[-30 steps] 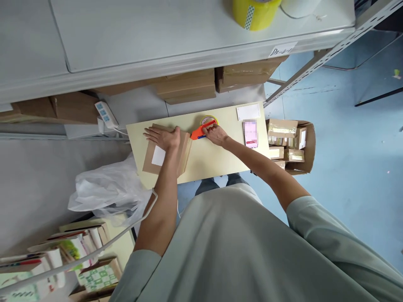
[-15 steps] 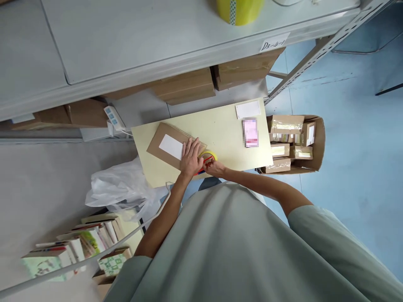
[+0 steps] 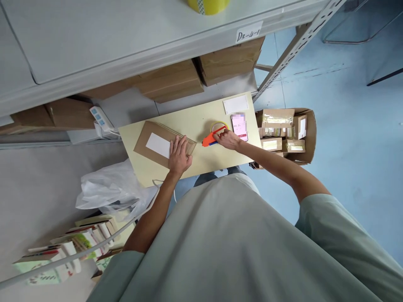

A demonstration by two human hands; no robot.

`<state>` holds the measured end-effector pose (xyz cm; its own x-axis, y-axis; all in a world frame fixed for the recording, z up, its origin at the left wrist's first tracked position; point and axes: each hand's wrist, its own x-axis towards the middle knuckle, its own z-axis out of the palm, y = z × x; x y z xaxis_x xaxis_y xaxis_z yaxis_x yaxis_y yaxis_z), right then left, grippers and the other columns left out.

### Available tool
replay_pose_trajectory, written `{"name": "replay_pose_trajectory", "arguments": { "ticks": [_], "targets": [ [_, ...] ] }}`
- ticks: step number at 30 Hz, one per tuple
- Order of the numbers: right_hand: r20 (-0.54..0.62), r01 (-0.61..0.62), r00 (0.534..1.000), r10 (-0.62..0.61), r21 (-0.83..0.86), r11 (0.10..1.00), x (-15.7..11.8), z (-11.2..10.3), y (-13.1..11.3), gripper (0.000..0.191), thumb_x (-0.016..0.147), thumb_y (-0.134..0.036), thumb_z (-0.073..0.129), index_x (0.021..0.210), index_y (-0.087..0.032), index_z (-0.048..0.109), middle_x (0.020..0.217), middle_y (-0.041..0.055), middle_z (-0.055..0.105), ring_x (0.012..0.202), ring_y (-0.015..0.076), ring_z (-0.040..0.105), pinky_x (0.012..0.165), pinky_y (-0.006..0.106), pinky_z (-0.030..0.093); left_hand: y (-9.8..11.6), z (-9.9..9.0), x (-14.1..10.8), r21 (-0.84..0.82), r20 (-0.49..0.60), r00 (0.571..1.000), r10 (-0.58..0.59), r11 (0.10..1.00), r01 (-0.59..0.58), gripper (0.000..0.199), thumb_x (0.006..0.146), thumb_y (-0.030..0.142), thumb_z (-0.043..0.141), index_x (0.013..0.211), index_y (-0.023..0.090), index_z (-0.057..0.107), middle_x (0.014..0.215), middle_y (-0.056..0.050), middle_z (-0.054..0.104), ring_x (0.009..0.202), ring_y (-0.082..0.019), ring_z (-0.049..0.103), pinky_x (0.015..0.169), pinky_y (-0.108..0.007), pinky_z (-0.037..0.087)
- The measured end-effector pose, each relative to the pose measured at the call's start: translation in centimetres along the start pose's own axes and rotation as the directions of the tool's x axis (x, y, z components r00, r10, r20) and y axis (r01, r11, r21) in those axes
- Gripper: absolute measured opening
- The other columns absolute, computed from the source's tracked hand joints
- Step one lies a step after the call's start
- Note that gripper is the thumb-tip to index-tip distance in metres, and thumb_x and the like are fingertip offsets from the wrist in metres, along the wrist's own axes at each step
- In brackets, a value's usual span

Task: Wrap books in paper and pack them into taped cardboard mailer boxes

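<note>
A flat brown cardboard package (image 3: 141, 142) with a white label (image 3: 158, 145) lies slanted on the left half of the cream table (image 3: 201, 161). My left hand (image 3: 179, 158) rests on its right end, fingers spread and touching the cardboard and the label's edge. My right hand (image 3: 227, 139) is wrapped round an orange tape dispenser (image 3: 209, 140) with a yellow tape roll, over the table to the right of the package. A phone (image 3: 239, 126) with a pink screen lies just beyond that hand, below a white paper slip (image 3: 236, 104).
Right of the table stands an open carton (image 3: 311, 136) of small boxes. A grey shelf (image 3: 126, 37) with a yellow tape roll (image 3: 209, 6) spans the top, larger cartons (image 3: 170, 80) beneath. A power strip (image 3: 101, 118), plastic bags (image 3: 105, 186) and books (image 3: 85, 241) are at left.
My right hand has moved right and away from my body with the tape dispenser, leaving the package's end and my left hand. My left hand stays on the package. The whole view has shifted slightly.
</note>
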<state>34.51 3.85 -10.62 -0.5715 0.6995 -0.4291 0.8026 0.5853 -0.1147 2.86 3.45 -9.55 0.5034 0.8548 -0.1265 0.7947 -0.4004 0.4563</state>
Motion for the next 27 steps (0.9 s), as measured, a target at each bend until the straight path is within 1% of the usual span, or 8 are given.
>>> {"name": "replay_pose_trajectory", "arguments": {
  "ticks": [3, 7, 11, 14, 17, 20, 23, 27],
  "targets": [
    [-0.05, -0.006, 0.999, 0.007, 0.011, 1.0, 3.2, -0.6, -0.2, 0.049, 0.103, -0.001, 0.035, 0.15, 0.001, 0.048, 0.111, 0.0249, 0.084, 0.098, 0.0314, 0.082, 0.096, 0.042, 0.049, -0.2, 0.5, 0.1, 0.011, -0.025, 1.0, -0.002, 1.0, 0.003, 0.079, 0.083, 0.025, 0.063, 0.16, 0.012, 0.053, 0.176, -0.019, 0.048, 0.174, -0.038, 0.024, 0.144, -0.065, 0.013],
    [-0.043, 0.039, 0.998, -0.038, 0.013, 0.999, 6.3, -0.9, 0.0, 0.051, 0.102, -0.001, 0.037, 0.152, 0.001, 0.05, 0.109, 0.0235, 0.085, 0.102, 0.0319, 0.082, 0.098, 0.043, 0.051, -0.3, 0.9, 0.2, 0.028, -0.055, 0.998, -0.002, 1.0, 0.004, 0.076, 0.083, 0.027, 0.066, 0.157, 0.013, 0.055, 0.174, -0.021, 0.051, 0.173, -0.04, 0.026, 0.144, -0.065, 0.013],
    [-0.009, 0.114, 0.993, -0.114, -0.005, 0.993, 7.6, -0.7, 1.8, 0.051, 0.105, -0.005, 0.037, 0.155, 0.001, 0.05, 0.111, 0.0221, 0.085, 0.106, 0.0325, 0.082, 0.101, 0.044, 0.052, -0.1, 1.0, 0.2, 0.028, -0.042, 0.999, -0.033, 0.999, 0.034, 0.078, 0.082, 0.027, 0.068, 0.157, 0.013, 0.055, 0.174, -0.021, 0.05, 0.173, -0.042, 0.026, 0.143, -0.067, 0.012],
    [-0.026, 0.174, 0.984, -0.173, 0.007, 0.985, 8.2, -0.3, 3.8, 0.048, 0.106, -0.01, 0.043, 0.152, -0.004, 0.053, 0.111, 0.0192, 0.085, 0.106, 0.0322, 0.082, 0.108, 0.046, 0.051, 0.0, 1.0, 0.2, 0.021, -0.041, 0.998, -0.042, 0.999, 0.043, 0.079, 0.082, 0.027, 0.068, 0.158, 0.013, 0.055, 0.174, -0.021, 0.05, 0.173, -0.043, 0.026, 0.143, -0.068, 0.012],
    [-0.068, 0.229, 0.972, -0.226, 0.038, 0.973, 8.9, 0.2, 5.8, 0.043, 0.109, -0.024, 0.051, 0.15, -0.009, 0.056, 0.111, 0.0169, 0.086, 0.109, 0.0332, 0.081, 0.109, 0.048, 0.052, 0.0, 1.1, 0.2, 0.018, -0.041, 0.998, -0.039, 0.999, 0.04, 0.079, 0.082, 0.027, 0.068, 0.159, 0.012, 0.054, 0.173, -0.021, 0.052, 0.173, -0.043, 0.027, 0.143, -0.068, 0.013],
    [-0.108, 0.258, 0.963, -0.247, 0.105, 0.96, 9.4, 0.4, 6.9, 0.05, 0.111, -0.04, 0.056, 0.149, -0.008, 0.057, 0.115, 0.0186, 0.084, 0.117, 0.0369, 0.079, 0.11, 0.051, 0.052, -0.1, 1.3, 0.2, 0.007, -0.028, 0.998, -0.049, 0.999, 0.049, 0.081, 0.082, 0.027, 0.068, 0.161, 0.014, 0.053, 0.174, -0.02, 0.05, 0.173, -0.043, 0.025, 0.143, -0.069, 0.012],
    [-0.119, 0.23, 0.97, -0.211, 0.183, 0.956, 10.0, 0.3, 6.3, 0.056, 0.113, -0.045, 0.053, 0.15, -0.004, 0.055, 0.12, 0.0221, 0.081, 0.124, 0.04, 0.076, 0.114, 0.054, 0.051, -0.2, 1.4, 0.2, -0.005, -0.023, 0.998, -0.056, 0.998, 0.056, 0.081, 0.082, 0.027, 0.068, 0.161, 0.016, 0.053, 0.176, -0.018, 0.049, 0.174, -0.042, 0.024, 0.143, -0.069, 0.01],
    [-0.036, 0.165, 0.986, -0.161, 0.225, 0.96, 10.9, -0.4, 4.1, 0.055, 0.114, -0.038, 0.049, 0.153, 0.0, 0.051, 0.123, 0.0261, 0.08, 0.122, 0.0417, 0.076, 0.114, 0.056, 0.051, -0.4, 1.5, 0.1, -0.011, -0.015, 0.999, -0.052, 0.999, 0.052, 0.079, 0.083, 0.027, 0.067, 0.161, 0.016, 0.055, 0.176, -0.017, 0.049, 0.174, -0.041, 0.023, 0.144, -0.068, 0.009]
  ]
}}
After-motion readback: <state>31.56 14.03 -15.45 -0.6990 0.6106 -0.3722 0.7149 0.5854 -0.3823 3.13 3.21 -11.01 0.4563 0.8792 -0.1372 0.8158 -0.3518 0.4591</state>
